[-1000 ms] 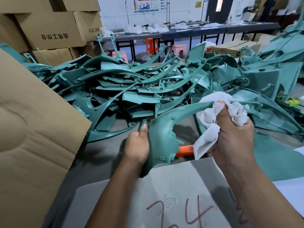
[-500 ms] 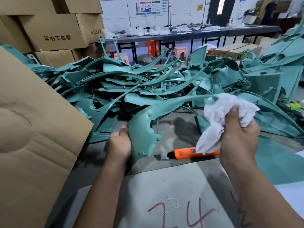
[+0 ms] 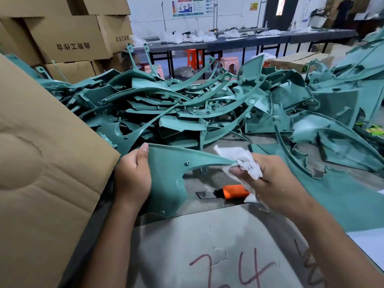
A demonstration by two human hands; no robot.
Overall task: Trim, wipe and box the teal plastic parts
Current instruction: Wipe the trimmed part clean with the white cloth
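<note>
The teal plastic part (image 3: pixel 168 173) is held above the near desk (image 3: pixel 207 235), its wide end gripped by the left hand (image 3: pixel 133 179). The right hand (image 3: pixel 270 179) pinches a white rag (image 3: pixel 243 161) round the narrow tip. Best wipe along the arm while the left hand braces it, clear of the orange knife (image 3: pixel 234 191) lying below.

Behind the one orange knife (image 3: pixel 235 191) lies a pile of teal parts (image 3: pixel 187 109), too many to count. One white rag (image 3: pixel 243 161) shows, and two orange stools (image 3: pixel 194 57) stand beyond the pile.
</note>
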